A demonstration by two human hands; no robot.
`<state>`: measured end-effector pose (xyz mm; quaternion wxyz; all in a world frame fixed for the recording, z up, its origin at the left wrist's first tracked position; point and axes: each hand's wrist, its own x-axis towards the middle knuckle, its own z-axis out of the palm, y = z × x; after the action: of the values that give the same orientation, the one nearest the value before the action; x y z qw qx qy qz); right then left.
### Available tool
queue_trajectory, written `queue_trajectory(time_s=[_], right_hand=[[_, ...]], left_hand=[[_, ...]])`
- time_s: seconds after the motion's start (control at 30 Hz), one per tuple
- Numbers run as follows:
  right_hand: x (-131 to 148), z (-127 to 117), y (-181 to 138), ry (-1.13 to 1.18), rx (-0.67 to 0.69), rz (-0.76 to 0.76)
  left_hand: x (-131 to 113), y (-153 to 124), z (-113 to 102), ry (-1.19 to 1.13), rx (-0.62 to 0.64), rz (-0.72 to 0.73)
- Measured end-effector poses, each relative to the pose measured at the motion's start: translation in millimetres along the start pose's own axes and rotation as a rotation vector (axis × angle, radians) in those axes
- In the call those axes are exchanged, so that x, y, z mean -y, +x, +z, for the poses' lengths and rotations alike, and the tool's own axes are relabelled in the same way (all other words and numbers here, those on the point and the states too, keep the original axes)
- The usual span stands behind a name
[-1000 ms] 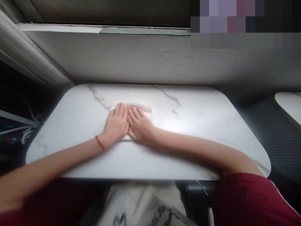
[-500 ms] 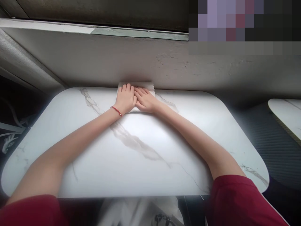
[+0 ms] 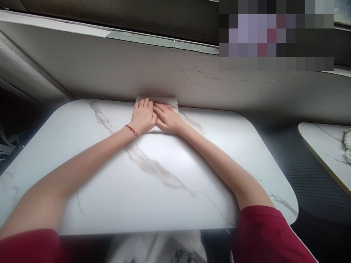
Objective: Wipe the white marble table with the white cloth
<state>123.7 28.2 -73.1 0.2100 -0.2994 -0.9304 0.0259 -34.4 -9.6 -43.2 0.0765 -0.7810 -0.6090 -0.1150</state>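
My left hand (image 3: 143,115), with a red cord bracelet (image 3: 132,130) at the wrist, lies flat on a white cloth or paper wipe (image 3: 164,100). Beside it my right hand (image 3: 168,117) rests on the same wipe, palm down with fingers stretched out. The two hands touch at the thumbs and fingertips. Under them the wipe lies at the far edge of a white marble-patterned table (image 3: 115,197), its far side against the wall. Most of its middle is hidden by my hands.
A grey wall (image 3: 109,69) with a ledge (image 3: 164,42) and dark window above runs behind the table. To the right stands a second marble-patterned table (image 3: 323,146), with a dark ribbed surface (image 3: 285,164) between. A pixelated patch covers the upper right.
The view has turned slightly, so more of the right-hand table shows. My hands remain on the wipe in nearly the same place at the table's far edge.
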Motion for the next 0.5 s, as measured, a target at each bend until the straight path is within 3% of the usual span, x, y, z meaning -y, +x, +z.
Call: queue_trajectory(time_s=[0.17,0.3,0.5], right_hand=[[2.0,-4.1,-1.9,-0.027,0.032,0.016],[12.8,-6.3,-16.4,-0.029,0.059,0.011],[72.5,-30.4,-85.2,-0.005,0.022,-0.012]], left_hand=[[4.2,-0.9,6.1,-0.050,-0.021,0.025],[-5.0,-14.8,-1.5,-0.015,0.046,0.042],[-44.2,-82.5,-38.8,0.072,0.120,0.156]])
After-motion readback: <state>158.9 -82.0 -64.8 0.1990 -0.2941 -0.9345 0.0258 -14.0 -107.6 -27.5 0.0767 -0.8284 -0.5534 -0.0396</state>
